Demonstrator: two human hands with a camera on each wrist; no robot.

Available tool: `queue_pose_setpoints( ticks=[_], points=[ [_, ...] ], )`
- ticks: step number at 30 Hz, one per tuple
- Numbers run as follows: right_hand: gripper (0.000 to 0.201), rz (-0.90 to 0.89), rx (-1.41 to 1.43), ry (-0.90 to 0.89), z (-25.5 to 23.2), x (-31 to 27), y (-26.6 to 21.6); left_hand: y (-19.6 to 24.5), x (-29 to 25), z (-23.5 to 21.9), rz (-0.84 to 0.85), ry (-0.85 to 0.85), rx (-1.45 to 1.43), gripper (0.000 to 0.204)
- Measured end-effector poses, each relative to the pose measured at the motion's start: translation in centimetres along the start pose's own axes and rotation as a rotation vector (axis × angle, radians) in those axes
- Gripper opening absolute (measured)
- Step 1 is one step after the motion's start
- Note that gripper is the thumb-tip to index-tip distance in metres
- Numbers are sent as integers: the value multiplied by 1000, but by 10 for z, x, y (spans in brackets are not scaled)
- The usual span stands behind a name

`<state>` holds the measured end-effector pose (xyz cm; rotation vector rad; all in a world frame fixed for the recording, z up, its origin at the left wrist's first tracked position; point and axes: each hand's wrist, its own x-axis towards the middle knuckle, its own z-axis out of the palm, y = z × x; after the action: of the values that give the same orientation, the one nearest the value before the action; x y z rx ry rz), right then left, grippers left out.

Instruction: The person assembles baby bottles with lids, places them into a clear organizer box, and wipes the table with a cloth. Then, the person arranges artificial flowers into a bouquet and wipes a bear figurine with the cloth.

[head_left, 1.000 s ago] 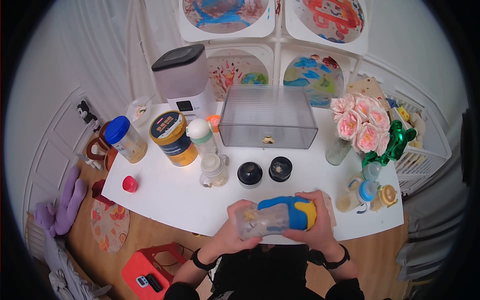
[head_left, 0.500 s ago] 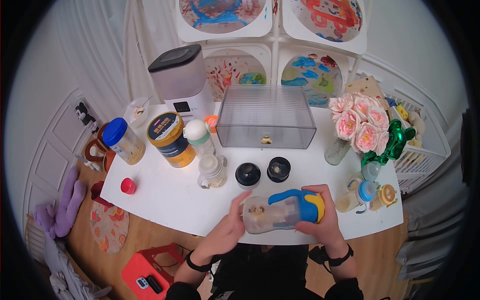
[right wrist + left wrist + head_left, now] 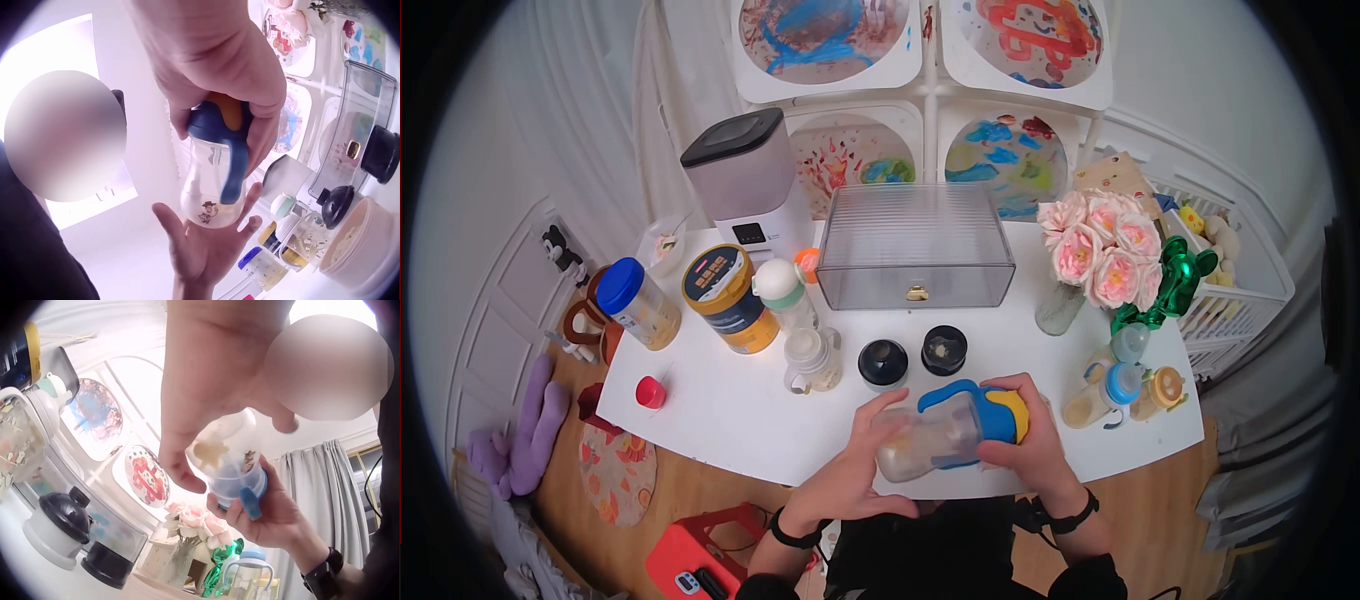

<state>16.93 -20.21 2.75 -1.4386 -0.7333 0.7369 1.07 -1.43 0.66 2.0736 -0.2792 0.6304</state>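
Observation:
My right hand [image 3: 1035, 455] grips a clear sippy cup [image 3: 930, 442] by its blue and yellow lid [image 3: 215, 122], fingers and thumb wrapped round it. The cup lies tilted sideways over the table's front edge, its base pointing left. A blue handle [image 3: 234, 172] sticks out along its side, and a small printed figure shows on the body. At the base end, my left hand [image 3: 850, 475] is spread, thumb and fingers apart around the cup's end. In the left wrist view, its fingers [image 3: 187, 475] reach beside the clear body.
On the white table [image 3: 730, 420] stand a black-topped container [image 3: 883, 364], a black cup-shaped piece [image 3: 944, 350], a handled bottle [image 3: 812, 358] and a yellow tub [image 3: 735, 300]. A clear drawer box [image 3: 915, 250] is behind. To the right are a flower vase [image 3: 1060, 308] and several bottles [image 3: 1105, 395].
My left hand held the cup's body, then loosened and spread its fingers. The cup first shifted right, then back left, staying in my right hand. The head view has tilted slightly.

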Motion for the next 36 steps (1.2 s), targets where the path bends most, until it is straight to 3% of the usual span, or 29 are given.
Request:
queue_pose_setpoints(
  ticks=[2, 3, 6, 7, 9, 10, 12, 19, 22, 24, 25, 27, 28, 29, 31, 32, 33, 34, 35, 36],
  points=[
    [76, -169, -137, 45, 2, -1, 0, 0, -3, -1, -292, -16, -162, 91],
    [76, -171, -140, 47, 1, -2, -2, -5, -7, -2, -289, -16, -163, 91],
    [82, -309, -309, -8, -2, -6, -2, -1, -6, -6, -674, -122, -892, 83],
    [84, -342, -298, -42, -3, -5, 1, -2, -9, -5, -676, -122, -893, 83],
    [85, -372, -287, -74, -6, -3, 8, -7, -14, -1, -494, -142, -496, 83],
    [86, -324, -212, -68, -7, -2, 12, -9, -13, 3, -495, -142, -499, 83],
    [86, -267, -136, -58, -6, -5, 11, -12, -11, 14, -105, 26, -208, 86],
    [86, -225, -210, -27, 2, -8, 6, -32, -18, 18, 40, 14, -164, 92],
    [87, -209, -209, -30, 1, -8, 10, -22, -18, 21, -43, 105, -191, 82],
    [88, -213, -226, -30, 1, -8, 9, -9, -16, 22, -400, 194, -276, 60],
    [86, -316, -279, -72, 2, -7, 8, -12, -16, 20, -396, 193, -278, 60],
    [84, -421, -335, -118, 1, -7, 3, -20, -18, 14, -824, 90, -934, 51],
    [82, -454, -310, -198, -1, -5, 0, -12, -11, 12, -953, 92, -970, 51],
    [79, -484, -284, -278, -3, -4, -3, -16, -8, 7, -952, 90, -970, 51],
    [68, -479, -331, -361, -10, -1, -10, -29, -11, -5, -1112, -250, -1171, 62],
    [68, -570, -382, -451, -14, 2, -9, -37, -18, -3, -1117, -246, -1175, 62],
    [68, -665, -434, -539, -16, 3, -9, -47, -25, -1, -1015, -309, -1295, 58],
    [68, -663, -432, -542, -15, 2, -10, -52, -30, 1, -907, -371, -1410, 53],
    [69, -598, -402, -432, -11, -1, -13, -41, -25, 6, -908, -368, -1411, 53],
    [70, -534, -373, -323, -8, -4, -16, -23, -18, 16, -821, -131, -1135, 56]
  ],
)
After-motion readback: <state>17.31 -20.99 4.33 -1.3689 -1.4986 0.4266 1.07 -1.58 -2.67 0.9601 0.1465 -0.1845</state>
